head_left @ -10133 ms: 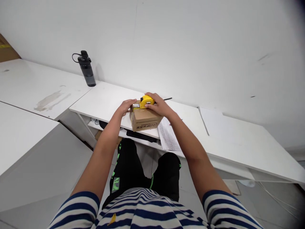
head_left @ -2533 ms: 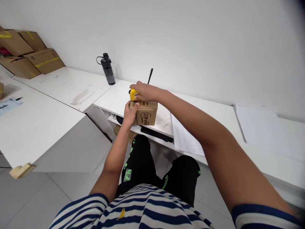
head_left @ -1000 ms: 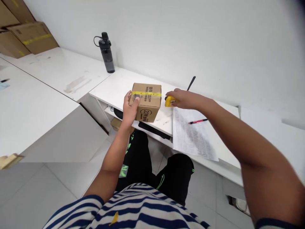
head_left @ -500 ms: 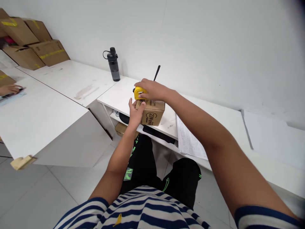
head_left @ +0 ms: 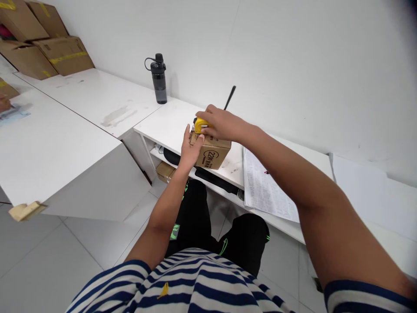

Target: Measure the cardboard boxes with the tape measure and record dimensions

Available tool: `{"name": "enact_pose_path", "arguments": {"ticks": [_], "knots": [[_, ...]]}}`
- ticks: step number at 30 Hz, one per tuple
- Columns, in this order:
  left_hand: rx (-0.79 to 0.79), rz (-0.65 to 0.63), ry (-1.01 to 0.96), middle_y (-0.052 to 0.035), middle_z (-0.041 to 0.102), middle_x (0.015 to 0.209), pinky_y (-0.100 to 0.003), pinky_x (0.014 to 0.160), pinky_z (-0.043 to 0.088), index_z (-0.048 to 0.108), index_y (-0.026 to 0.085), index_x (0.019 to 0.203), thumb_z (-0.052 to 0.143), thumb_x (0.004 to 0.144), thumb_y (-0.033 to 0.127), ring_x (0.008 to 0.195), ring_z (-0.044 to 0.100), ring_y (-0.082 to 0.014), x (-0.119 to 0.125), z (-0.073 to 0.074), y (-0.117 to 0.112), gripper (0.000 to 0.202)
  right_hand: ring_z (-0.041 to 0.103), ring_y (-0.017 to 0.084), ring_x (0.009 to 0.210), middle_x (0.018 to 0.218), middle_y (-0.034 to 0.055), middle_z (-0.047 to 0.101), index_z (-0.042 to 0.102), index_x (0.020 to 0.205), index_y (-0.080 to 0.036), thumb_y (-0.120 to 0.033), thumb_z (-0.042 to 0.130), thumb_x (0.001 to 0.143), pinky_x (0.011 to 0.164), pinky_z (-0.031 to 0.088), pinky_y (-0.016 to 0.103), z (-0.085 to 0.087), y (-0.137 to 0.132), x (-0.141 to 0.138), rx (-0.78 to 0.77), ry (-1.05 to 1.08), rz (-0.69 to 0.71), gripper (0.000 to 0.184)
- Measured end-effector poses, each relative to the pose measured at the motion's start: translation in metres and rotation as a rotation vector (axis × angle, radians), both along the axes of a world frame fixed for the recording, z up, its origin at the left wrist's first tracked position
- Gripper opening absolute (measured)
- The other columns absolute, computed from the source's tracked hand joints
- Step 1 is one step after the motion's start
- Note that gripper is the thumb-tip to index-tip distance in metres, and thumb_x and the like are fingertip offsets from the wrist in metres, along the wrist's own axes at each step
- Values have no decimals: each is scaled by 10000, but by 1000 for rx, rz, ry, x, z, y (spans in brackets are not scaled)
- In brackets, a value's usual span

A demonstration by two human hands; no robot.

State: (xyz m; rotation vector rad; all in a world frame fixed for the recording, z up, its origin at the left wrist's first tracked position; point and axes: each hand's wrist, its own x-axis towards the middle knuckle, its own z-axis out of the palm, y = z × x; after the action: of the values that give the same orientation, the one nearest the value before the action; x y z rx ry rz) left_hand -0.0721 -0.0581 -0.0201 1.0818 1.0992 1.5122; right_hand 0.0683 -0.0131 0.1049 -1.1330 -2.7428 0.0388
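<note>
While gripped by the right hand (head_left: pixel 221 124), tape measure (head_left: pixel 200 124) tops box (head_left: pixel 211 152).

tape measure (head_left: pixel 200 125) atop box (head_left: pixel 211 151) on desk (head_left: pixel 169 123); bottle (head_left: pixel 159 78) behind-left, papers (head_left: pixel 267 191) right

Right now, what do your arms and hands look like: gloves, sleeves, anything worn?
Left hand and right hand are bare: no gloves, rings or watch. Left sleeve and right sleeve are short, striped navy and white.
</note>
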Motion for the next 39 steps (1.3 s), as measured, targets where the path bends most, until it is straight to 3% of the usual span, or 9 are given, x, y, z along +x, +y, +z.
{"name": "enact_pose_path", "arguments": {"ticks": [4, 10, 16, 19, 24, 27, 31, 36, 39], "knots": [[27, 26, 77, -66, 600, 1559, -419, 1183, 481, 557, 325, 1520, 725, 931, 512, 1405, 600, -304, -2, 0, 2, 640, 635, 293, 1002, 1321, 144, 577, 552, 1468, -257, -380, 571, 940, 907, 520, 437, -2, -3, 34, -52, 73, -36, 543], [28, 58, 93, -84, 630, 1524, -399, 1199, 470, 604, 281, 1483, 755, 905, 525, 1421, 592, -306, -1, 5, 2, 646, 638, 330, 1070, 1301, 123, 587, 582, 1461, -306, -478, 626, 917, 975, 532, 509, -6, 5, 76, -100, 142, -106, 572], [-3, 46, 71, -87, 572, 1589, -414, 1168, 496, 444, 328, 1604, 759, 897, 536, 1389, 616, -286, -2, 5, 1, 801, 622, 338, 1158, 1394, 144, 579, 532, 1503, -257, -389, 593, 928, 1050, 513, 527, -9, 14, 40, -105, 234, 15, 594], [44, 24, 176, -108, 581, 1572, -446, 1200, 456, 503, 288, 1554, 760, 883, 570, 1425, 577, -305, -12, 11, -2, 772, 603, 340, 1218, 1418, 140, 572, 495, 1527, -269, -365, 571, 941, 1080, 498, 542, -10, 8, 21, -104, 299, 80, 598], [226, 243, 550, -104, 673, 1415, -459, 1280, 317, 729, 250, 1187, 649, 930, 667, 1440, 523, -300, -43, 49, -21, 497, 558, 359, 1311, 1455, 164, 565, 369, 1608, -265, -405, 566, 972, 1095, 497, 585, -13, -33, 26, -30, 447, 119, 680], [245, 45, 558, -78, 749, 1085, -402, 1085, 492, 725, 231, 1000, 518, 965, 746, 1122, 672, -257, -54, 80, -35, 556, 534, 364, 1351, 1475, 157, 563, 367, 1611, -293, -429, 552, 995, 1114, 490, 601, -16, -57, 34, 25, 471, 147, 658], [184, -129, 573, -41, 681, 808, -355, 865, 534, 661, 212, 816, 666, 891, 730, 846, 648, -206, -51, 110, -41, 524, 489, 372, 1402, 1491, 154, 558, 408, 1599, -307, -466, 522, 1019, 1166, 450, 633, -17, -70, 40, 126, 486, 148, 612], [86, -345, 518, -31, 571, 665, -354, 777, 504, 571, 202, 663, 756, 864, 638, 708, 582, -177, -48, 126, -21, 514, 484, 385, 1400, 1502, 152, 546, 383, 1631, -322, -428, 520, 1015, 1157, 454, 654, -11, -77, 54, 177, 472, 50, 641], [62, -312, 417, 1, 496, 630, -342, 746, 500, 530, 216, 672, 797, 839, 511, 640, 510, -149, -62, 128, 8, 431, 527, 390, 1342, 1461, 179, 568, 398, 1630, -273, -428, 526, 1006, 1109, 487, 643, -8, -80, 81, 182, 460, -65, 656]]}}
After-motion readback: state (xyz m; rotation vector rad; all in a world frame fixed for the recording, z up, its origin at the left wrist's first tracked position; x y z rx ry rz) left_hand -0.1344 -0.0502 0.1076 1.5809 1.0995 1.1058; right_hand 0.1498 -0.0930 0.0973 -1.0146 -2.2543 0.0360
